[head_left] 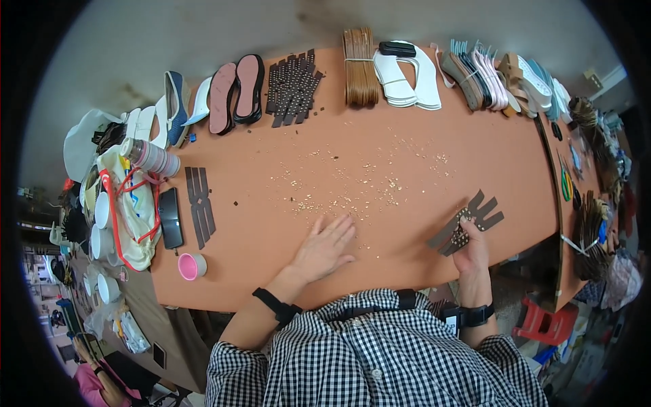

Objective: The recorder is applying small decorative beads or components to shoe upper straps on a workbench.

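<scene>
Toward the right side of the counter (pixel 251 156), our right hand (pixel 473 254) is closed on the dark brown strap piece (pixel 483 211), whose long axis slants from lower left to upper right, with flat slit ends spreading apart and many small pale dots on its middle. Leftward from it, our left hand (pixel 324 248) is spread flat, holding nothing that we can see, and it is the nearer one to the loose gold bits (pixel 392 184), tiny and shiny, scattered beyond its fingertips on the smooth orange-brown surface.
</scene>
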Action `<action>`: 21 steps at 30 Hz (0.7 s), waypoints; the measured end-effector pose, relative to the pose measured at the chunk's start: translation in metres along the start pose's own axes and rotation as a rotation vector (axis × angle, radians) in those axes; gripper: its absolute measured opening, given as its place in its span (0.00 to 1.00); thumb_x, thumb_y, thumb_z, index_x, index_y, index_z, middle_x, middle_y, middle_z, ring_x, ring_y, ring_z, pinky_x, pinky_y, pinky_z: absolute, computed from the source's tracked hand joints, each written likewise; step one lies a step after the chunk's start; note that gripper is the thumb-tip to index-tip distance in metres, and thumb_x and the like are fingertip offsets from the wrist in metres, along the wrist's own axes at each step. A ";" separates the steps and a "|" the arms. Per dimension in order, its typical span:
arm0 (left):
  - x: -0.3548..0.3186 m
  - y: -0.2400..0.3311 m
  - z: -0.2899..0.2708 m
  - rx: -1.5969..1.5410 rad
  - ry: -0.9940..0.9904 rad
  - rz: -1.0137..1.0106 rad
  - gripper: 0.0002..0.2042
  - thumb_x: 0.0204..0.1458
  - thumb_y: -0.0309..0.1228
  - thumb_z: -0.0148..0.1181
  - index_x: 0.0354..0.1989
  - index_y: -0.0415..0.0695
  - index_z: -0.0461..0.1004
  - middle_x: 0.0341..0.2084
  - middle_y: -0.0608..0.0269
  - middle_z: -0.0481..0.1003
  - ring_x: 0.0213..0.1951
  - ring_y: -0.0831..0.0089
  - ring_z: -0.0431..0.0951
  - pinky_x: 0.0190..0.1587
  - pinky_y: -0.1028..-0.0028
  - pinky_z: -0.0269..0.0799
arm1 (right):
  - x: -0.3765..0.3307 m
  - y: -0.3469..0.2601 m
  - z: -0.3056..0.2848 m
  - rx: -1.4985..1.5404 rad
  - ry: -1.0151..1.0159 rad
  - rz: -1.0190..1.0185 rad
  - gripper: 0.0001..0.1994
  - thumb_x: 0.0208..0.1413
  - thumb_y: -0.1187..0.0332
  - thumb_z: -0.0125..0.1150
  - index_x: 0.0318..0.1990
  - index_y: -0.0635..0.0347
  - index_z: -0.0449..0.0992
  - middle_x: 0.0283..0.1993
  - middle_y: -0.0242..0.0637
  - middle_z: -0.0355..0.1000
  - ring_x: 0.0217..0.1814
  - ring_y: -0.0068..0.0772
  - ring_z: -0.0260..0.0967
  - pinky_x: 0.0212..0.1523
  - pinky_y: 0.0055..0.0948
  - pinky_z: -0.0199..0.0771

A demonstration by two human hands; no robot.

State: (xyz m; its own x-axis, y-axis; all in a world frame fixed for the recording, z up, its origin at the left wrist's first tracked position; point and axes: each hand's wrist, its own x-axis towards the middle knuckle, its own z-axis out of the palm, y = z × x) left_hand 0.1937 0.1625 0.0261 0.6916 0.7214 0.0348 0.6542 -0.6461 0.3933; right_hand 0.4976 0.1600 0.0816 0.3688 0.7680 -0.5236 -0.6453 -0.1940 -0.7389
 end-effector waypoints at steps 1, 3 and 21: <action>-0.004 -0.002 -0.003 -0.005 0.047 -0.045 0.27 0.46 0.40 0.56 0.53 0.38 0.60 0.55 0.54 0.59 0.60 0.61 0.54 0.59 0.54 0.47 | -0.001 -0.002 -0.001 0.003 -0.001 0.007 0.08 0.47 0.78 0.54 0.34 0.55 0.67 0.28 0.26 0.65 0.28 0.22 0.64 0.30 0.24 0.69; -0.011 -0.006 -0.007 -0.005 0.096 -0.088 0.25 0.45 0.37 0.57 0.51 0.38 0.62 0.55 0.53 0.59 0.59 0.59 0.55 0.59 0.54 0.48 | 0.003 0.000 -0.010 0.006 0.028 0.010 0.08 0.47 0.78 0.54 0.34 0.55 0.67 0.28 0.26 0.65 0.28 0.22 0.64 0.30 0.24 0.69; -0.063 -0.001 0.000 -0.159 0.511 -0.459 0.13 0.40 0.25 0.58 0.38 0.41 0.71 0.30 0.58 0.71 0.34 0.60 0.70 0.38 0.66 0.67 | 0.014 0.015 -0.009 0.005 -0.033 0.070 0.11 0.46 0.80 0.53 0.36 0.55 0.67 0.30 0.26 0.65 0.30 0.23 0.64 0.32 0.24 0.68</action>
State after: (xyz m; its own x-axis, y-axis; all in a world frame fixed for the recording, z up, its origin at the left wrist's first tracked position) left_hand 0.1501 0.1178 0.0232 0.1004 0.9643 0.2449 0.7658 -0.2320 0.5997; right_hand 0.4988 0.1628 0.0592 0.3006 0.7726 -0.5592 -0.6719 -0.2446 -0.6991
